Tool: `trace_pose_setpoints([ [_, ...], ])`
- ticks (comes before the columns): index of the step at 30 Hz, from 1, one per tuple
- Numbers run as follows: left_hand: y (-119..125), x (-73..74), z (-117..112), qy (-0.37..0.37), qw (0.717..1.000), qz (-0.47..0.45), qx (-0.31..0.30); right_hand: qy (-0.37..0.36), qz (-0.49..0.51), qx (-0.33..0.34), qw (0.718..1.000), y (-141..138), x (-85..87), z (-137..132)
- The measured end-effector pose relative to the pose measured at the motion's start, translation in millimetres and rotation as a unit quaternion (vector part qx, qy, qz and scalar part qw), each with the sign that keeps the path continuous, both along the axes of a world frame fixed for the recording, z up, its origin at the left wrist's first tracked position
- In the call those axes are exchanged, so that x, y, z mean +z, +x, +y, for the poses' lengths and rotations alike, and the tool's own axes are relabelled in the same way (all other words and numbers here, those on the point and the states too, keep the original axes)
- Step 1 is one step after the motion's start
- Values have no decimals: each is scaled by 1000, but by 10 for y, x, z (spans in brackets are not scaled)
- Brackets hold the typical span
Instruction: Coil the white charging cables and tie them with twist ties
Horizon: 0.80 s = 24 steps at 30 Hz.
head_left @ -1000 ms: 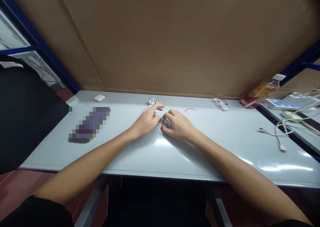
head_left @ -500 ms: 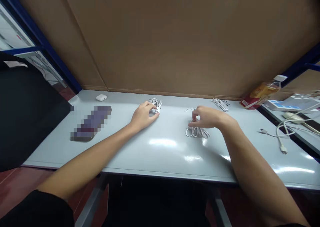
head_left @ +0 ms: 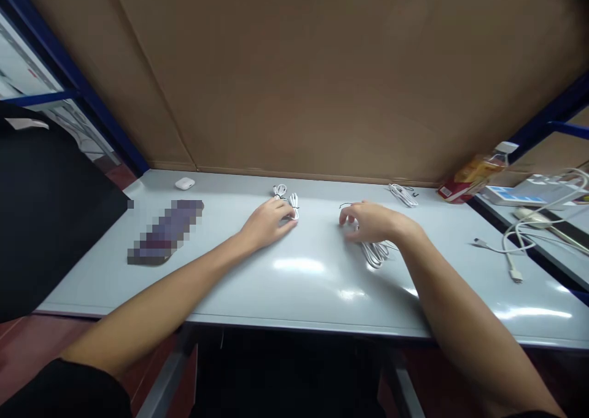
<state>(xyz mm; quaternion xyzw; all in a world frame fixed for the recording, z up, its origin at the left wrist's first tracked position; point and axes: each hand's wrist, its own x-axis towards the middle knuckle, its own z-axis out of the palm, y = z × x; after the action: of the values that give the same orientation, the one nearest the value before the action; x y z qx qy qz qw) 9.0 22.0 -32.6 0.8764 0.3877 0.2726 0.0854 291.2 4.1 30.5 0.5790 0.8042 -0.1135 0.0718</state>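
My left hand [head_left: 265, 224] rests on the table, its thumb and fingers closed round the near end of a small tied white cable [head_left: 294, 202]. A second tied white cable [head_left: 280, 190] lies just beyond these fingers. To the right, my right hand [head_left: 370, 220] hovers low over a larger looped white cable [head_left: 376, 256], partly hidden under the palm. Its fingers are curved, with a gap between thumb and forefinger. A thin black tie [head_left: 345, 205] lies by the fingertips of that hand.
On the grey table [head_left: 294, 295] lie a pixelated phone-like object [head_left: 165, 232], a white earbud case [head_left: 184, 183] and another white cable bundle [head_left: 403, 195]. A drink bottle [head_left: 478, 172] leans at the back right, near loose cables [head_left: 515, 246]. A brown panel [head_left: 294, 80] closes off the back.
My right hand has loosened its pinch on the looped cable, which now lies nearer me and further right. My left hand has drawn the small tied cable slightly towards me, apart from its neighbour.
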Motion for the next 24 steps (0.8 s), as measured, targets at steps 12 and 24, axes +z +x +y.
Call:
trace_pose_setpoints([
  [12, 136, 22, -194, -52, 995, -41, -70, 41, 263, 10, 964, -544, -318, -9],
  [24, 101, 0, -124, -375, 875, -301, -55, 196, 269, 120, 935, -588, -369, -31],
])
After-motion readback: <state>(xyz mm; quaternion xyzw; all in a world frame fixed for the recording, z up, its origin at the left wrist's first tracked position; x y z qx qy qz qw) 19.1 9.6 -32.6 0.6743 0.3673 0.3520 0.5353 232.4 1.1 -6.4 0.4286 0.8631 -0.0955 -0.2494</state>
